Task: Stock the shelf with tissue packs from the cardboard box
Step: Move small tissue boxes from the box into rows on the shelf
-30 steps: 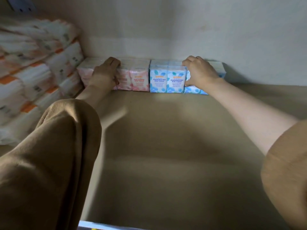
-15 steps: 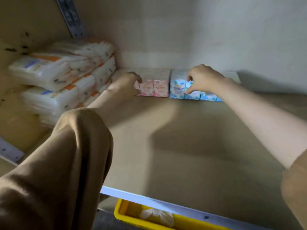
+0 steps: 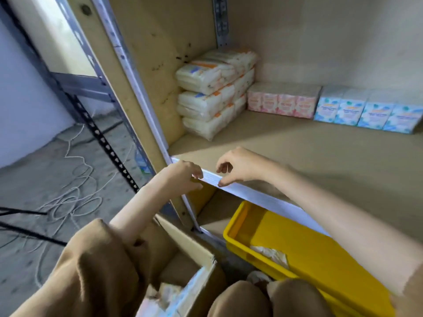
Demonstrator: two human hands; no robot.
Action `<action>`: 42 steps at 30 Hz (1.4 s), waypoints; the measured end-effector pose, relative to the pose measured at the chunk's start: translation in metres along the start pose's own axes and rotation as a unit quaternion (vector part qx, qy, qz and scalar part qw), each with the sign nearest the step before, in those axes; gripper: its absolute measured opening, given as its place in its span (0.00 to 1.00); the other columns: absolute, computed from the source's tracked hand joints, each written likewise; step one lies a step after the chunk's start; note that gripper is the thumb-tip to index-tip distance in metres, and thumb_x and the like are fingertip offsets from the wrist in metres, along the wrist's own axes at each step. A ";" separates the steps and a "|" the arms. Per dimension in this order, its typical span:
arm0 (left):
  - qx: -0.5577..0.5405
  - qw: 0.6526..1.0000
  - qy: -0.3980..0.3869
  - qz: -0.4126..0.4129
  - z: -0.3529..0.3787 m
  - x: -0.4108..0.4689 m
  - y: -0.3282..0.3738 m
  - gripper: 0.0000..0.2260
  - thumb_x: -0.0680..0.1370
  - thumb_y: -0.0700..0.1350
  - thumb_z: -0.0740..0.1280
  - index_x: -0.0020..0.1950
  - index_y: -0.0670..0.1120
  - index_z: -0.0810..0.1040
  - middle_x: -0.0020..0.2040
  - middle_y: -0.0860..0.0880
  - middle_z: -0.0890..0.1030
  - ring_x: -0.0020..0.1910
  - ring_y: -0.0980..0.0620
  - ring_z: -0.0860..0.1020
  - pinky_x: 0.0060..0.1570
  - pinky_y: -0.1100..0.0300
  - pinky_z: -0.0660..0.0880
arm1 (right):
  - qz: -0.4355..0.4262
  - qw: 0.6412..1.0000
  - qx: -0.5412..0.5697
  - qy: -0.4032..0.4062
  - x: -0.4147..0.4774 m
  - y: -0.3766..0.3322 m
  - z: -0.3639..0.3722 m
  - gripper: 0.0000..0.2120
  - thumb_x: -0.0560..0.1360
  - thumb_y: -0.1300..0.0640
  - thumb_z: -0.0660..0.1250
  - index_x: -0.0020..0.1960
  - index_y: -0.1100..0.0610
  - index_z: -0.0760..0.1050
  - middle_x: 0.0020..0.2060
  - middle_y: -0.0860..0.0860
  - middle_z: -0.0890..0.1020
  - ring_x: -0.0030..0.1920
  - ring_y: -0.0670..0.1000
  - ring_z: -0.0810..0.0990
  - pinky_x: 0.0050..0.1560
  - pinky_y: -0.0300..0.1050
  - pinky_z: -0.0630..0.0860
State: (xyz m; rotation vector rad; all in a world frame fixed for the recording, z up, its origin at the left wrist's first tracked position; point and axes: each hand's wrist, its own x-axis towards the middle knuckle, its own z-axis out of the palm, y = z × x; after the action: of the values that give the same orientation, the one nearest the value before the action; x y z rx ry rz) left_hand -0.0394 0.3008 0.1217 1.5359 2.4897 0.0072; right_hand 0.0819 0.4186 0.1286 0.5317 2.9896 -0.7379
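Note:
A row of pink tissue packs (image 3: pixel 282 102) and blue tissue packs (image 3: pixel 366 112) stands against the back wall of the shelf (image 3: pixel 297 152). My left hand (image 3: pixel 183 176) and my right hand (image 3: pixel 238 165) hover empty over the shelf's front edge, fingers loosely curled and apart, far from the packs. The open cardboard box (image 3: pixel 194 250) sits below at the bottom of the view, with tissue packs (image 3: pixel 164 294) visible inside it.
Stacked white packs with orange labels (image 3: pixel 215 92) fill the shelf's left rear corner. A yellow bin (image 3: pixel 304 248) sits on the lower shelf. A metal upright (image 3: pixel 119 53) frames the left side. Loose white cord (image 3: pixel 73 197) lies on the concrete floor.
Both hands let go of the packs at the back and drew back to the shelf's front edge. The view pulled back and down, revealing the box, bin and floor.

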 end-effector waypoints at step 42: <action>-0.308 0.821 -0.291 -0.382 0.331 -0.195 -0.195 0.35 0.62 0.58 0.76 0.61 0.43 0.68 0.61 0.45 0.70 0.54 0.49 0.71 0.52 0.58 0.72 | -0.138 0.721 -0.358 -0.576 0.084 -0.078 0.384 0.31 0.73 0.64 0.62 0.74 0.54 0.58 0.69 0.54 0.69 0.64 0.57 0.75 0.54 0.47 0.75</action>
State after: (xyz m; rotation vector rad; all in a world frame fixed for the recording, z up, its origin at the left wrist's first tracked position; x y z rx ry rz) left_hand -0.0655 0.0037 -0.1894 0.1775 2.0873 0.1680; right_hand -0.0474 0.2060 -0.1860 -0.3466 1.8502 0.1711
